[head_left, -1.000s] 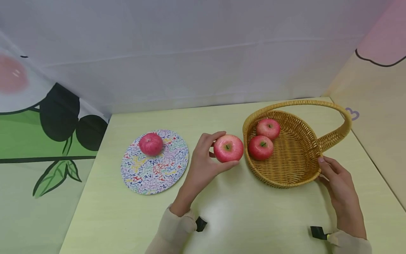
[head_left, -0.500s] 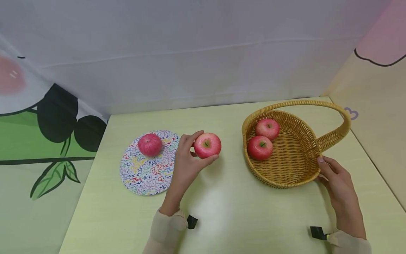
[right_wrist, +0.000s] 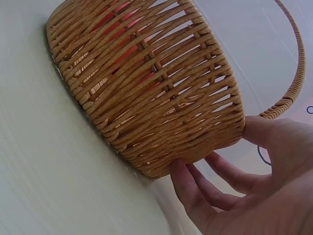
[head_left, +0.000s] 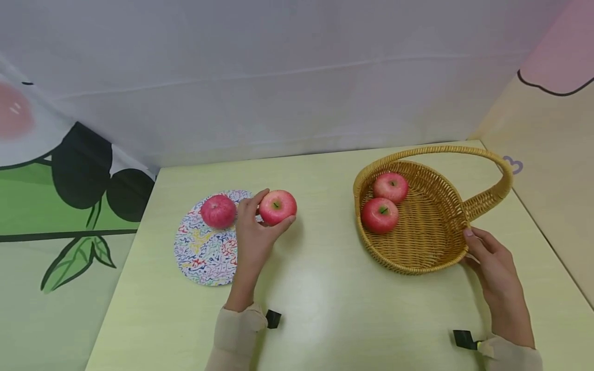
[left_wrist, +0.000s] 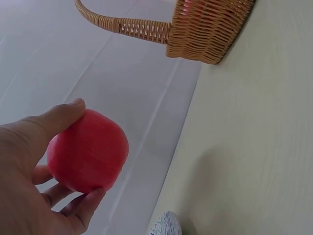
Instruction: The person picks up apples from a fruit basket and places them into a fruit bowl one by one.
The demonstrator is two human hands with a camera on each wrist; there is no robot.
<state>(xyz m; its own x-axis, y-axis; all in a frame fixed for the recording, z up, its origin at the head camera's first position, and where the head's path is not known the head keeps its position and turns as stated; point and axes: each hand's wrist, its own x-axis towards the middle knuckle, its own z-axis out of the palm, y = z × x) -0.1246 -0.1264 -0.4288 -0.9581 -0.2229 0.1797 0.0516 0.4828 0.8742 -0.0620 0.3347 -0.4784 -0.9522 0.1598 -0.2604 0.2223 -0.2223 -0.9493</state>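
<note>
My left hand [head_left: 254, 234] grips a red apple [head_left: 277, 207] between thumb and fingers, stem side up, over the right edge of the patterned round plate [head_left: 204, 257]. In the left wrist view the apple [left_wrist: 90, 152] is above the tabletop, its shadow falling on the surface. A deeper pink round fruit [head_left: 218, 212] sits on the plate, left of my fingers. At the right, my right hand [head_left: 496, 270] holds the wicker basket [head_left: 417, 268] by its near right side, thumb at the rim and fingers against the outer wall [right_wrist: 161, 117]. Two red apples, one nearer [head_left: 380, 216] and one farther [head_left: 391, 187], lie in the basket's left part.
The basket's tall arched handle [head_left: 445, 150] rises over its far side and leans right. A pale yellow table [head_left: 320, 309] carries everything, with a grey-white cloth backdrop [head_left: 297, 103] behind it. Printed panels stand at the left [head_left: 69, 216] and right [head_left: 547, 170].
My left hand has carried the apple leftward, from beside the basket to the plate's right edge. My right hand and the basket have stayed in place.
</note>
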